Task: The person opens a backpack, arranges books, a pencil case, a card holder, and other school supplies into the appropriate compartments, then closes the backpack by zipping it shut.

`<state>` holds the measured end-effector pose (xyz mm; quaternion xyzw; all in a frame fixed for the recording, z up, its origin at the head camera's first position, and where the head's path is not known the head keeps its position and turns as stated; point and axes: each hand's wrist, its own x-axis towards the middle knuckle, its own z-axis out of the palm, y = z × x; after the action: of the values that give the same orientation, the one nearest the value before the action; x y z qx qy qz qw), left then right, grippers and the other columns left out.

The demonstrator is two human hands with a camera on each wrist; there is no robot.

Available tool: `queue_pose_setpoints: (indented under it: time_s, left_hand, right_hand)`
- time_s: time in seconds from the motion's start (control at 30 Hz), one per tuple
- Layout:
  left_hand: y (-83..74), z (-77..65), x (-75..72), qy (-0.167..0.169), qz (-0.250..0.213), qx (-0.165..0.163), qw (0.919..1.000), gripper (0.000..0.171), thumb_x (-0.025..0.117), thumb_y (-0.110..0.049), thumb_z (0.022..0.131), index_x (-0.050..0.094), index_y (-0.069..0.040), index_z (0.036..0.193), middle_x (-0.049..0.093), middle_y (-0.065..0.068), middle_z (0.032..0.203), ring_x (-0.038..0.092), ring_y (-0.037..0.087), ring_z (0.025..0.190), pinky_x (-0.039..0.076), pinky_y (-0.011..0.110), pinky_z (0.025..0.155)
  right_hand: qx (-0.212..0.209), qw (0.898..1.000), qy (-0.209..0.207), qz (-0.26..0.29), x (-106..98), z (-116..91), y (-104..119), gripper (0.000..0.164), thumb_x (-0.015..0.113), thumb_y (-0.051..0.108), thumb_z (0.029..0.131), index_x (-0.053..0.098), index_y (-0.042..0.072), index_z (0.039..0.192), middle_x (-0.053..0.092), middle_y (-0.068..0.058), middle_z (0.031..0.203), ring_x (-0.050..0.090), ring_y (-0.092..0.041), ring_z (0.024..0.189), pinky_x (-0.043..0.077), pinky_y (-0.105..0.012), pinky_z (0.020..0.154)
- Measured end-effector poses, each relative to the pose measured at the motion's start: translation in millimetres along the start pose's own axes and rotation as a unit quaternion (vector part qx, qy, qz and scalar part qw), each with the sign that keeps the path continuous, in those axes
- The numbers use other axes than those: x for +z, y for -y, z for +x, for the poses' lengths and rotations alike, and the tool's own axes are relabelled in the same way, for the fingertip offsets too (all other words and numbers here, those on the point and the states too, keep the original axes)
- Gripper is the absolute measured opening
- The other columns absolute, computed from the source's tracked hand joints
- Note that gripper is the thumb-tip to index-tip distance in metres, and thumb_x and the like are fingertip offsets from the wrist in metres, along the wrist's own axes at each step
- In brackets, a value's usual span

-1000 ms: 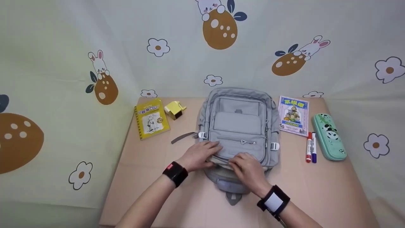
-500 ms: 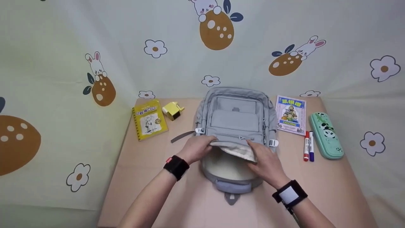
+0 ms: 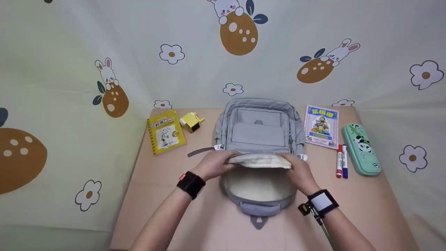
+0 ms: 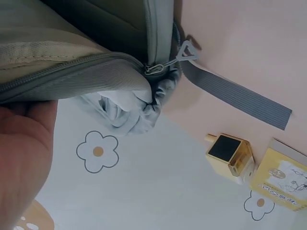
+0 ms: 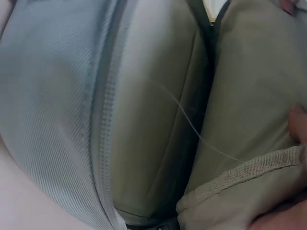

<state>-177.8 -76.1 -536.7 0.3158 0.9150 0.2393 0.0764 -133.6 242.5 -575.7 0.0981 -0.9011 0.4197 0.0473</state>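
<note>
Head: backpack (image 3: 258, 134) central on worktop (image 3: 167, 195), mouth (image 3: 259, 184) toward 6 o'clock. Left hand (image 3: 216, 163) pinches flap (image 3: 259, 161) at 9 o'clock, right hand (image 3: 300, 172) at 3. I'd lift both sides evenly.
Left wrist: zip pull (image 4: 187, 51) at 1 o'clock; don't strain it.
Right wrist: loose thread (image 5: 189, 119); keep off zip teeth (image 5: 108, 110).

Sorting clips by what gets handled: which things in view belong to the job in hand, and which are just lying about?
Apparently in the job:
gray backpack
flap, lifted
left hand and right hand, both gripping the flap

Lying about, untouched:
yellow book
small yellow object
pink-edged book
red marker
blue marker
green case
</note>
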Motion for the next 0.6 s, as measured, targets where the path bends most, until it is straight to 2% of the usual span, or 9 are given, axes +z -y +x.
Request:
queue_pose_setpoints:
  time_s: [0.07, 0.13, 0.23, 0.33, 0.47, 0.6]
  left_hand:
    - [1.4, 0.8, 1.8, 0.005, 0.004, 0.009, 0.9999, 0.050, 0.073, -0.030, 0.096, 0.060, -0.020, 0.144, 0.064, -0.002, 0.137, 0.060, 0.017, 0.124, 0.046, 0.038, 0.105]
    - [1.1, 3.0, 2.9, 0.005, 0.015, 0.022, 0.9996, 0.052, 0.073, -0.027, 0.095, 0.060, -0.020, 0.145, 0.062, -0.002, 0.142, 0.057, 0.019, 0.130, 0.044, 0.038, 0.108]
    - [-0.8, 5.0, 3.7, 0.001, 0.016, 0.025, 0.9996, 0.035, 0.070, -0.021, 0.096, 0.070, -0.020, 0.131, 0.069, -0.003, 0.129, 0.063, 0.019, 0.120, 0.048, 0.038, 0.103]
    - [-3.0, 3.9, 2.4, 0.000, -0.002, 0.009, 1.0000, 0.020, 0.067, -0.016, 0.097, 0.074, -0.020, 0.116, 0.073, -0.005, 0.110, 0.068, 0.016, 0.104, 0.052, 0.037, 0.093]
    - [-4.5, 3.5, -2.6, 0.012, -0.043, -0.016, 0.9989, 0.014, 0.064, -0.012, 0.097, 0.073, -0.016, 0.106, 0.071, -0.004, 0.099, 0.066, 0.014, 0.092, 0.053, 0.038, 0.087]
    - [-3.7, 6.7, -5.3, 0.021, -0.099, -0.043, 0.9939, 0.014, 0.062, -0.009, 0.097, 0.072, -0.013, 0.105, 0.069, -0.003, 0.097, 0.060, 0.013, 0.084, 0.052, 0.037, 0.083]
  right_hand:
    - [0.005, 1.000, 0.005, 0.010, -0.8, 0.9, 0.3, 0.045, 0.060, -0.012, 0.087, 0.070, 0.005, 0.128, 0.067, -0.017, 0.130, 0.059, -0.040, 0.123, 0.043, -0.055, 0.106]
    - [0.008, 1.000, 0.009, 0.021, -1.0, 2.2, 0.3, 0.043, 0.060, -0.011, 0.089, 0.070, 0.006, 0.127, 0.067, -0.016, 0.129, 0.059, -0.040, 0.124, 0.043, -0.055, 0.106]
    - [0.007, 0.999, 0.010, 0.030, -0.2, 4.6, -0.3, 0.042, 0.061, -0.011, 0.090, 0.070, 0.007, 0.127, 0.068, -0.015, 0.129, 0.060, -0.039, 0.123, 0.043, -0.054, 0.106]
    - [0.004, 0.999, 0.004, 0.037, 2.4, 7.8, -0.9, 0.045, 0.060, -0.013, 0.088, 0.071, 0.008, 0.126, 0.068, -0.014, 0.128, 0.060, -0.038, 0.123, 0.043, -0.054, 0.106]
    - [0.004, 0.999, -0.005, 0.046, 5.3, 12.7, -1.4, 0.046, 0.060, -0.014, 0.088, 0.071, 0.009, 0.126, 0.068, -0.013, 0.128, 0.060, -0.037, 0.124, 0.043, -0.052, 0.106]
    - [0.003, 0.999, -0.004, 0.054, 5.0, 16.1, -1.8, 0.042, 0.062, -0.011, 0.089, 0.070, 0.008, 0.125, 0.068, -0.012, 0.128, 0.059, -0.036, 0.125, 0.043, -0.052, 0.107]
